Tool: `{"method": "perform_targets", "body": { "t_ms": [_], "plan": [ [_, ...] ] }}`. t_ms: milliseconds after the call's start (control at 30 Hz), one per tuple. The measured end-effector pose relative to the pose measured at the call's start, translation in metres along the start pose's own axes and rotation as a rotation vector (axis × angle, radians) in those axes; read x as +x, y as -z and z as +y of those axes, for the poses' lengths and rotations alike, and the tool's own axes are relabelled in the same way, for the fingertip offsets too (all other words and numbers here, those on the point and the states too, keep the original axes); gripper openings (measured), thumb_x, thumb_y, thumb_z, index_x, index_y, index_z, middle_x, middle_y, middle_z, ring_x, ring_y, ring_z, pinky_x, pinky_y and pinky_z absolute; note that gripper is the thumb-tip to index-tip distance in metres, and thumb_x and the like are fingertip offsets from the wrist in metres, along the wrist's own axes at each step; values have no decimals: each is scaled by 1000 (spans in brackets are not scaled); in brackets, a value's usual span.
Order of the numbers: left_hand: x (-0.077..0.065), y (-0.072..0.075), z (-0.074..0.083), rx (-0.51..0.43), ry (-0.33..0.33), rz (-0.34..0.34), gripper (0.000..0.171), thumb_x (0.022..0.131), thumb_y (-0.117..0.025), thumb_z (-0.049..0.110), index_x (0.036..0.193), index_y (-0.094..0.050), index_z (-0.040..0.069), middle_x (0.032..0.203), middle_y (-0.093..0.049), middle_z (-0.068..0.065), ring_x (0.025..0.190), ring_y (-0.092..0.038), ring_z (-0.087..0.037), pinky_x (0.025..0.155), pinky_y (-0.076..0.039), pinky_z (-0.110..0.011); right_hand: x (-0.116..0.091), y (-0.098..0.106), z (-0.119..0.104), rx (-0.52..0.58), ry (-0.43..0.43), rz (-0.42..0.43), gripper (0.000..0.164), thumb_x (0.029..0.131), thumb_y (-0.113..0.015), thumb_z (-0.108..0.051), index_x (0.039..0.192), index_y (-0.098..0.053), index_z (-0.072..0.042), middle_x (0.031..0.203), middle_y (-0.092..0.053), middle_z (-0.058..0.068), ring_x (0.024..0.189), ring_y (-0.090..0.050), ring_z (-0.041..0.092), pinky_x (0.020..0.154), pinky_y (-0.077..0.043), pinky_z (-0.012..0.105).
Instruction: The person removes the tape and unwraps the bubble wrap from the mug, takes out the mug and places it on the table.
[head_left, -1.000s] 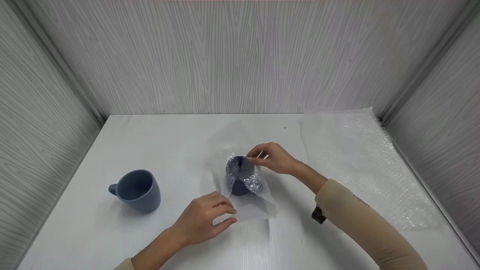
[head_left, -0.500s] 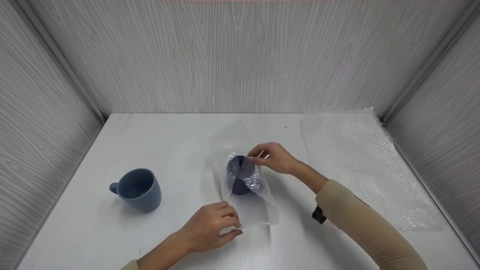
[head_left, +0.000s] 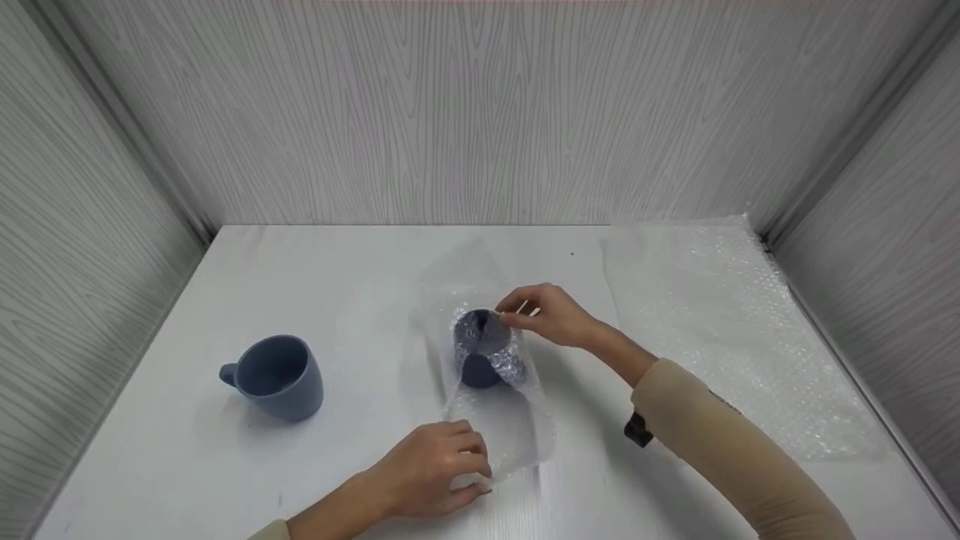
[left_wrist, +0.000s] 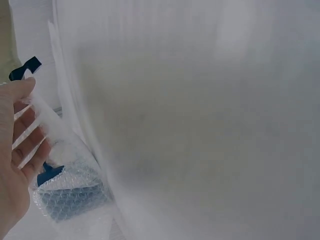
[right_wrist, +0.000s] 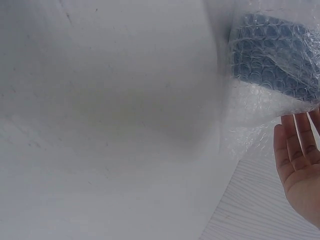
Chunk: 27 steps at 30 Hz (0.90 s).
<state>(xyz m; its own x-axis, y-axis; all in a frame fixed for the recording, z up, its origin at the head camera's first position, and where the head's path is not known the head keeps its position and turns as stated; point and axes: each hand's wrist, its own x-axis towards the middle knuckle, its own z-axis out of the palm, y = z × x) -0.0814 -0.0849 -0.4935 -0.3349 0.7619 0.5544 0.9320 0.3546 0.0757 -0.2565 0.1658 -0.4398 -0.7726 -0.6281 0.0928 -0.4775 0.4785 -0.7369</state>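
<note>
A dark blue cup or mug (head_left: 480, 373) stands mid-table, partly wrapped in bubble wrap (head_left: 504, 431); no handle shows on it. My right hand (head_left: 551, 315) pinches the wrap at the far right of its rim. Nearer the front, my left hand (head_left: 431, 471) pinches the loose near end of the sheet, which slopes up to it. In the left wrist view, the thumb (left_wrist: 22, 88) presses the sheet's edge, with the other fingers behind the film. The right wrist view shows bubbles over the blue wall (right_wrist: 270, 55), with the right fingers (right_wrist: 295, 142) just below.
An unwrapped blue mug (head_left: 294, 394) stands at the left, its handle pointing left. Another bubble wrap sheet (head_left: 720, 330) lies flat along the right side of the white table (head_left: 337, 277). Panels (head_left: 450, 112) enclose the back and both sides.
My left hand has moved toward me and slightly right, taking hold of the near end of the wrap and drawing it out. My right hand stays at the rim.
</note>
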Motion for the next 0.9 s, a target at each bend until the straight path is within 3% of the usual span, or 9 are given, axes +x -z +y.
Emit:
{"method": "perform_targets", "body": {
  "t_ms": [133,400,600,900],
  "plan": [
    [-1,-2,1,-6,-2,-21,14,82,-89,29,87,-77,24,88,-71,11,80,-64,-6,72,-54,-16,1,-1,1,-5,3,1,21,102,-70,-17,120,-77,-6,112,-79,14,99,-75,29,86,-61,30],
    [-3,-8,2,18,-23,-54,13,82,-88,30,87,-77,25,88,-71,12,80,-63,-5,72,-54,-16,-1,0,-2,8,-13,3,21,102,-71,-18,119,-77,-8,112,-79,13,98,-75,26,82,-58,20],
    [-4,-10,3,38,-29,-93,13,82,-88,33,87,-77,26,89,-70,13,79,-61,-5,72,-52,-15,-1,-1,-1,15,-15,1,22,102,-71,-19,120,-77,-8,113,-78,13,99,-74,26,84,-60,25],
    [0,2,-2,21,-57,-85,14,80,-86,28,89,-77,25,91,-71,12,85,-63,-7,75,-54,-17,-1,-1,-1,9,-20,0,22,102,-70,-20,120,-77,-9,114,-78,12,98,-74,25,84,-60,27]
  ]
}}
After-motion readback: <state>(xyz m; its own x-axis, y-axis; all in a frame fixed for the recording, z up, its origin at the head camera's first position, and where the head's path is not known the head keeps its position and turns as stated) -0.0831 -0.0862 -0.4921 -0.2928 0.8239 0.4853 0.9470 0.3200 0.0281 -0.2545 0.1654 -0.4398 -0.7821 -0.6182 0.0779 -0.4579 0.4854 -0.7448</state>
